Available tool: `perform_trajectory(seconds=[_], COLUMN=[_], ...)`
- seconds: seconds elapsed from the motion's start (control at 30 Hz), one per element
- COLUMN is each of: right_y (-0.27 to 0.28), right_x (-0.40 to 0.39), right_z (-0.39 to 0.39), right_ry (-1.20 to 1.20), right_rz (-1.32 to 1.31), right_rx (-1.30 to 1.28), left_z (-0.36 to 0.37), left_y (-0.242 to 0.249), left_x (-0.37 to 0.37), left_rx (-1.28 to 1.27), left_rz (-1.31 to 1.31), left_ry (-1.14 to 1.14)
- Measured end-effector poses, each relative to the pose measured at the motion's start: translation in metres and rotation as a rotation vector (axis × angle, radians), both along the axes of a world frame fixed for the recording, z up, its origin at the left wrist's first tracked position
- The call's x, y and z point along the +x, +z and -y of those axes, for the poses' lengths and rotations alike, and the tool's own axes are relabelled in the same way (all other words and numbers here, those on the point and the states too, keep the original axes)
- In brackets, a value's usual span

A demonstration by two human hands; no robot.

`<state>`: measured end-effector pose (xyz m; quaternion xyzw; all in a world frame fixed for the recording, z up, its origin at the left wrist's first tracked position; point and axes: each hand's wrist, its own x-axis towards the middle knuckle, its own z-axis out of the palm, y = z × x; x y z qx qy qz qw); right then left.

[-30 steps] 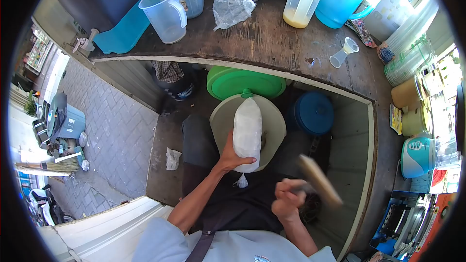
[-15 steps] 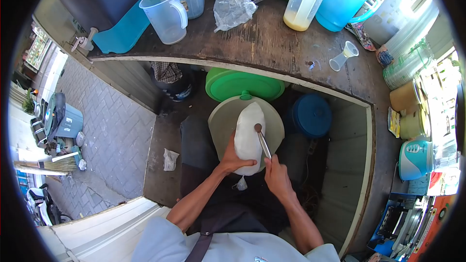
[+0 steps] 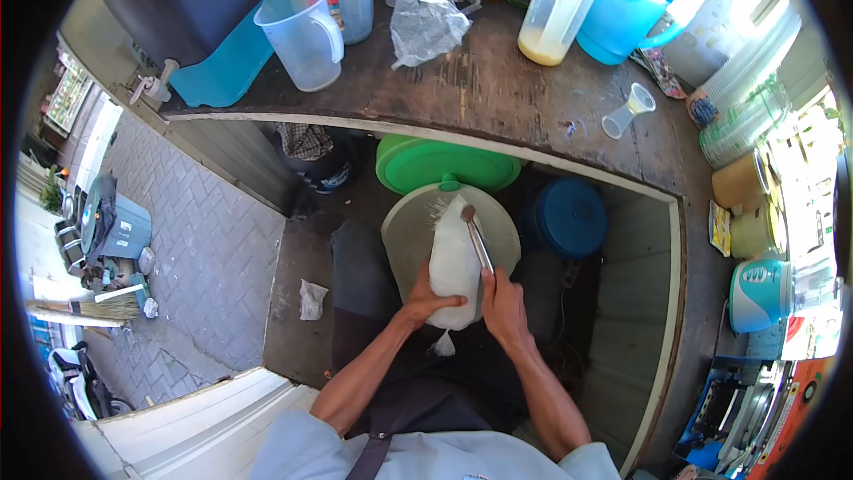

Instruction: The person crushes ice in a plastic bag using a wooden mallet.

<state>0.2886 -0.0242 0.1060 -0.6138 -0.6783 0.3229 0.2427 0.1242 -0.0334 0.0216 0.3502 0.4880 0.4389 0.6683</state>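
A long white block of ice [image 3: 453, 262] in a tied plastic bag stands tilted over the mouth of a pale round tub [image 3: 402, 236]. My left hand [image 3: 428, 300] is closed around its lower left side, thumb across the front. In my right hand [image 3: 504, 307] is a small hammer [image 3: 480, 247] with a shiny metal handle and a brown head. The hammer's head is at the upper right of the ice, and white shards show about the block's top. The knotted end of the bag hangs below my left hand.
A green lid [image 3: 418, 164] leans behind the tub, and a blue lidded bucket [image 3: 571, 218] stands to its right. Above is a wooden counter [image 3: 498, 98] with a clear measuring jug [image 3: 302, 40], a crumpled plastic bag [image 3: 426, 22] and a blue pitcher [image 3: 622, 9].
The hammer's head has moved up and slightly left toward the top of the ice. White shards now show there. My left hand keeps its hold, and the view has tilted slightly.
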Motion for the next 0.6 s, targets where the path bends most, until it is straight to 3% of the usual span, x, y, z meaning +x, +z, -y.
perform_trajectory(seconds=[0.17, 0.23, 0.3, 0.37, 0.4, 0.43, 0.53, 0.6], right_y=[0.050, 0.058, 0.030, 0.006, 0.004, 0.012, 0.040, 0.034], right_x=[-0.004, -0.006, -0.006, -0.006, -0.004, -0.005, 0.002, 0.004], right_z=[0.011, 0.013, 0.010, 0.000, -0.001, 0.001, 0.030, 0.046], right_ry=[-0.031, 0.040, 0.041, 0.053, 0.007, 0.015, -0.032, -0.017], right_rz=[-0.112, -0.187, -0.209, 0.008, -0.033, -0.038, -0.313, -0.245], right_rx=[0.058, 0.325, 0.334, 0.083, -0.007, -0.001, 0.074, 0.134], left_z=[-0.007, -0.010, -0.008, -0.008, -0.009, -0.012, -0.010, -0.011], left_y=[-0.004, -0.008, 0.013, 0.021, 0.022, 0.021, 0.007, 0.005], left_x=[-0.002, -0.003, -0.003, -0.004, -0.002, -0.004, -0.006, -0.008], left_rx=[0.097, 0.233, 0.215, 0.197, 0.114, 0.038, 0.130, 0.094], left_rz=[-0.321, -0.459, -0.439, -0.424, -0.302, -0.181, -0.291, -0.244], left_ry=[0.007, 0.038, 0.031, 0.033, 0.020, 0.015, 0.034, 0.028])
